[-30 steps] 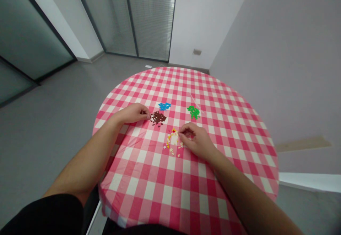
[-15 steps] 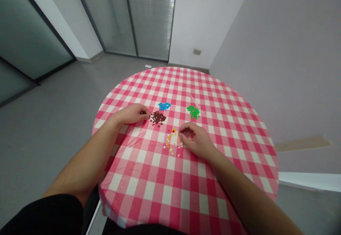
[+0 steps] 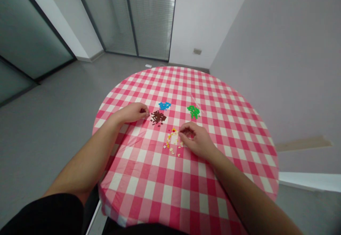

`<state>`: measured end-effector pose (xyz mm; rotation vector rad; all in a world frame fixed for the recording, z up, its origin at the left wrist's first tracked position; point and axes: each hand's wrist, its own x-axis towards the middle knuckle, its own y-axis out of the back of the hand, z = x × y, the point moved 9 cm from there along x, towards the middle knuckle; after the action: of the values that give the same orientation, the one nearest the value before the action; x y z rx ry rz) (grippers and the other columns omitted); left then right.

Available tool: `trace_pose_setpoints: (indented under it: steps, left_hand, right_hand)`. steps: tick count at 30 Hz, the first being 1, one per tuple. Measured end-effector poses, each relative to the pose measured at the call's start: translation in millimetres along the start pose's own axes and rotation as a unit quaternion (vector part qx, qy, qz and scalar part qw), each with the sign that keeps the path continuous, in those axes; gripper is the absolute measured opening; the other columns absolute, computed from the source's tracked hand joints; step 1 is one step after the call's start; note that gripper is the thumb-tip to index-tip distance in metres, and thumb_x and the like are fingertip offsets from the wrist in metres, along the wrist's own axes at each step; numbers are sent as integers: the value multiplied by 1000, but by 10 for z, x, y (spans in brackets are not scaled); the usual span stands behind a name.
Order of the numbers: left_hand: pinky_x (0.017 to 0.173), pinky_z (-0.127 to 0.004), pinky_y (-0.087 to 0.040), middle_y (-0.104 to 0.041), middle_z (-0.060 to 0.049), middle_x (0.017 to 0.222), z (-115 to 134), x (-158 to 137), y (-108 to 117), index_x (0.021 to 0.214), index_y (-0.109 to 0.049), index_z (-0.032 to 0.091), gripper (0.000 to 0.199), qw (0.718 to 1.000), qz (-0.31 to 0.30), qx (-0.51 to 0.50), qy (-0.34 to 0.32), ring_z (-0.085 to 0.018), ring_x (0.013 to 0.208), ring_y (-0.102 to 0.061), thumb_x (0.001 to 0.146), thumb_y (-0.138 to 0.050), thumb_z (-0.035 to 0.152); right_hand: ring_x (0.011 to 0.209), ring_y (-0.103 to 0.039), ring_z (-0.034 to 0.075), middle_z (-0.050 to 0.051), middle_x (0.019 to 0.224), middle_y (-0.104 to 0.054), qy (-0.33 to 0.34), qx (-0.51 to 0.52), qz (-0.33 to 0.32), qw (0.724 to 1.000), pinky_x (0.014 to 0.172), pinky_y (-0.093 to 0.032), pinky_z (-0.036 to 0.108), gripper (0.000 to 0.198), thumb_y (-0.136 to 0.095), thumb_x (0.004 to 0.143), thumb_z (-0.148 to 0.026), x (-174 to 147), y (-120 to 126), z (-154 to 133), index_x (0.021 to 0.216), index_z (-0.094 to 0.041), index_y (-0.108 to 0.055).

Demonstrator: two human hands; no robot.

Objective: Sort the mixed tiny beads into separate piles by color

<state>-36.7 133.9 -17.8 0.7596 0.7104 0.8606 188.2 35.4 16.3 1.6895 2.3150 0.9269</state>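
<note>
The room is bounded by a pale wall (image 3: 293, 50) and glass panels (image 3: 151, 21), with a grey floor (image 3: 74, 96) below. A large round tabletop (image 3: 191, 82) is covered by a pink-and-white checked cloth (image 3: 149, 192), whose near edge is draped over the side. Both forearms are stretched across the cloth from the near side, and a black sleeve (image 3: 48, 213) is seen at lower left.

The right hand (image 3: 198, 140) is held at the right side of a loose arc of small pieces. Its fingers are curved, with thumb and forefinger brought close together; whether a piece is pinched there cannot be told. The left hand (image 3: 133, 112) is placed just left of the brown pile (image 3: 158, 117), its fingers curled and the thumb drawn in toward the forefinger; whether anything is gripped cannot be told either.

The brown pile is spread widest, with stray bits scattered at its near edge. The green pile (image 3: 193, 111) is set apart to the right, beyond the right hand. The blue pile (image 3: 164, 106) is gathered just beyond the brown one. The arc between the hands is formed by cream pieces (image 3: 171, 150) and yellow pieces (image 3: 168, 144), with a red piece (image 3: 173, 131) at its far end.
</note>
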Motion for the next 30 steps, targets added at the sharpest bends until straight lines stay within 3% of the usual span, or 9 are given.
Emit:
trace_pose_setpoints:
  steps: [18,26,30]
  left_hand:
    - [60,-30,-41,-70,-6,81,-171,10,119,78,-64,18,18,995,58,51,59,-21,70,-62,79,-54,34]
    - [77,-29,-48,-74,-6,99,-23,28,101,95,-74,20,25,997,67,17,-44,-20,88,-67,83,-54,29]
    - [76,-30,-49,-75,-6,99,-39,16,99,95,-76,20,26,998,61,5,-21,-21,87,-68,81,-55,28]
  right_hand:
    - [68,-64,15,3,80,-69,4,-1,-3,1000,62,-51,26,5,-59,87,-21,0,-9,0,91,-21,-60]
    - [66,-64,15,3,78,-69,-5,-4,-2,1000,61,-50,27,4,-58,86,-22,-1,-11,10,90,-21,-60]
    - [68,-64,15,3,79,-69,-1,-9,-3,1000,62,-51,27,4,-59,86,-21,1,-9,-2,90,-21,-61]
